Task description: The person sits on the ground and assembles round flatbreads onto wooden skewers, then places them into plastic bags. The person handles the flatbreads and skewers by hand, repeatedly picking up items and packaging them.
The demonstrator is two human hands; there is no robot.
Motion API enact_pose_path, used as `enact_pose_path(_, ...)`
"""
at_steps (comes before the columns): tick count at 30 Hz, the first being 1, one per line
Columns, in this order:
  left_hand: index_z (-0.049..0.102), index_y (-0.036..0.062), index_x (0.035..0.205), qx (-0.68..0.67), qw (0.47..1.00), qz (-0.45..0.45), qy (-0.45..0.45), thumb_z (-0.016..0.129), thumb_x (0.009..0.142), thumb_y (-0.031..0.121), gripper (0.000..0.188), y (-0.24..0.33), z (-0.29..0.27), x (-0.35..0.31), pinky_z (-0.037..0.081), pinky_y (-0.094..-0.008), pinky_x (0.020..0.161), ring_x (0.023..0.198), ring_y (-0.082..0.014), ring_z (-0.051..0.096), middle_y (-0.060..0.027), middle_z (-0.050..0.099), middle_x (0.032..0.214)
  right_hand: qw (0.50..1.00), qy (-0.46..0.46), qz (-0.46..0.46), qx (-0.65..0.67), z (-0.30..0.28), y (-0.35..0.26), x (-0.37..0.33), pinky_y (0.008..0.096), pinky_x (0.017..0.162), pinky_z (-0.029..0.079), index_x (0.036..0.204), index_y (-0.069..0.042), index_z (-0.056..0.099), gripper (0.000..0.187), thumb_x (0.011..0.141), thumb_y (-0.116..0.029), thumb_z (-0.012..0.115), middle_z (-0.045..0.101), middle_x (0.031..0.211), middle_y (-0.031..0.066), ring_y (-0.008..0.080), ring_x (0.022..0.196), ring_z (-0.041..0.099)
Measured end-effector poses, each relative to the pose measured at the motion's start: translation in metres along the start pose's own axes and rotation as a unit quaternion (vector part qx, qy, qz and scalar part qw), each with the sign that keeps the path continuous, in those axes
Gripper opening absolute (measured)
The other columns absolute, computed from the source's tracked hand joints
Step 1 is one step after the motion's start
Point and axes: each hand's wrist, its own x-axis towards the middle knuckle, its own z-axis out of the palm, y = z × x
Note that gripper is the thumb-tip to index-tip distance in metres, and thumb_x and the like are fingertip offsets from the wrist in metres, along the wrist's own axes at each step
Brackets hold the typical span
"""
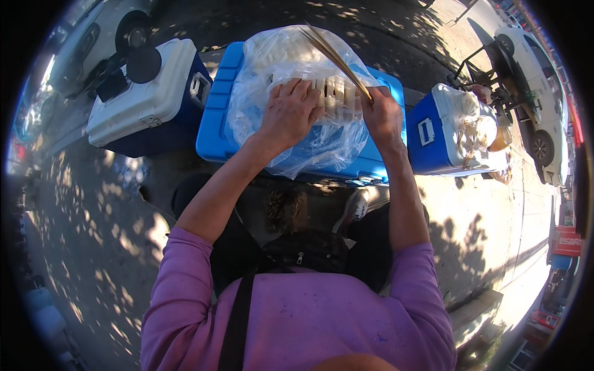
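A large clear plastic bag [247, 117] lies spread over the blue lidded box [216, 105] before me. Pale, blocky food pieces [334, 93] sit in a row on the bag, their exact kind unclear. My left hand [291, 111] rests palm down at the left end of this row, fingers stretched out and touching the pieces and plastic. In my closed right hand [382, 117] is a bundle of thin wooden skewers [334, 55], which slants up and to the left over the bag. Part of the row is hidden behind my hands.
At the left stands a blue cooler with a white lid [154, 80], with a round black item [143, 65] on top. Another blue cooler [427, 133] at the right carries plastic bags [476, 130]. Parked cars, including a white vehicle [538, 93], are beyond.
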Motion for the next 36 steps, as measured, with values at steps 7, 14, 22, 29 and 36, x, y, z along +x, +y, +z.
enact_pose_path(7,0.059,0.0082,0.113,-0.094,0.995,0.018,0.01,0.054,0.09,0.023,0.027,-0.014,0.002,0.004,0.035,-0.0463,0.1,0.112,-0.0283,0.054,-0.0102,0.058,0.119,0.985,-0.094,0.124,0.072,0.008,0.009,0.006,0.0419,0.071,0.05,0.111,-0.011,0.063,0.03,0.088,-0.029,0.059,0.066,0.092,0.0145,0.035,0.082,0.064)
enact_pose_path(14,0.059,0.0093,0.112,-0.021,0.999,-0.033,-0.009,0.052,0.091,0.025,0.027,-0.014,0.006,0.018,0.036,-0.0497,0.098,0.1,-0.0311,0.059,-0.0119,0.062,0.109,0.979,-0.099,0.142,0.108,0.016,0.007,0.016,0.0437,0.069,0.049,0.113,-0.007,0.057,0.032,0.09,-0.029,0.055,0.067,0.085,0.0175,0.0368,0.081,0.064)
enact_pose_path(22,0.06,0.0087,0.116,-0.049,0.989,-0.138,0.021,0.049,0.092,0.027,0.033,-0.04,0.015,0.023,0.046,-0.0449,0.086,0.094,-0.0353,0.06,-0.0195,0.064,0.095,0.98,-0.15,0.115,0.068,0.017,0.012,0.009,0.0387,0.066,0.051,0.112,-0.007,0.054,0.03,0.088,-0.022,0.061,0.066,0.087,0.0187,0.0316,0.076,0.065)
enact_pose_path(29,0.06,0.0095,0.119,-0.135,0.966,-0.22,0.012,0.053,0.089,0.02,0.032,-0.069,0.021,0.028,0.047,-0.039,0.086,0.099,-0.0334,0.061,-0.0192,0.064,0.106,0.972,-0.138,0.094,0.163,0.012,0.012,0.01,0.0419,0.073,0.05,0.116,-0.009,0.057,0.036,0.087,-0.031,0.059,0.067,0.089,0.0177,0.0337,0.084,0.065)
enact_pose_path(36,0.064,0.0107,0.113,-0.335,0.918,-0.2,0.066,0.066,0.082,0.025,0.034,-0.097,0.045,0.028,0.049,-0.0351,0.084,0.097,-0.0309,0.063,-0.0158,0.068,0.101,0.986,-0.111,0.068,0.102,0.019,0.001,0.018,0.0406,0.071,0.049,0.109,-0.008,0.06,0.033,0.088,-0.034,0.059,0.066,0.091,0.0154,0.0334,0.085,0.063)
